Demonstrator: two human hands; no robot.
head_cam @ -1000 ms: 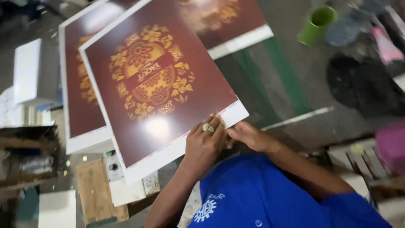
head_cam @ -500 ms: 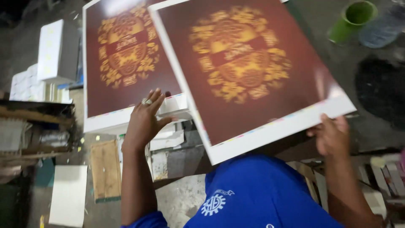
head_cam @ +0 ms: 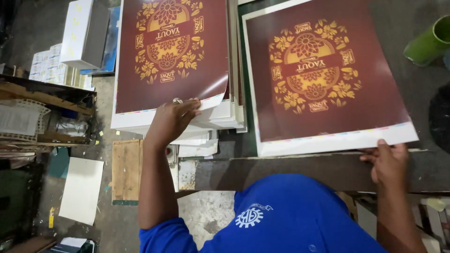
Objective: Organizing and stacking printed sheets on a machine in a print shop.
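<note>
Left hand [head_cam: 171,122] fingers pinch the stack's [head_cam: 187,119] top sheet [head_cam: 171,51] at its curling corner (thin, floppy; best gripped by edges); right hand [head_cam: 389,163] grasps a second sheet [head_cam: 323,79] on the worktop [head_cam: 300,171].

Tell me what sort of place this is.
Probably a print shop or packaging workshop: a stack of identical maroon printed sheets under the left hand, another sheet at the right hand, white boxes beside.
</note>
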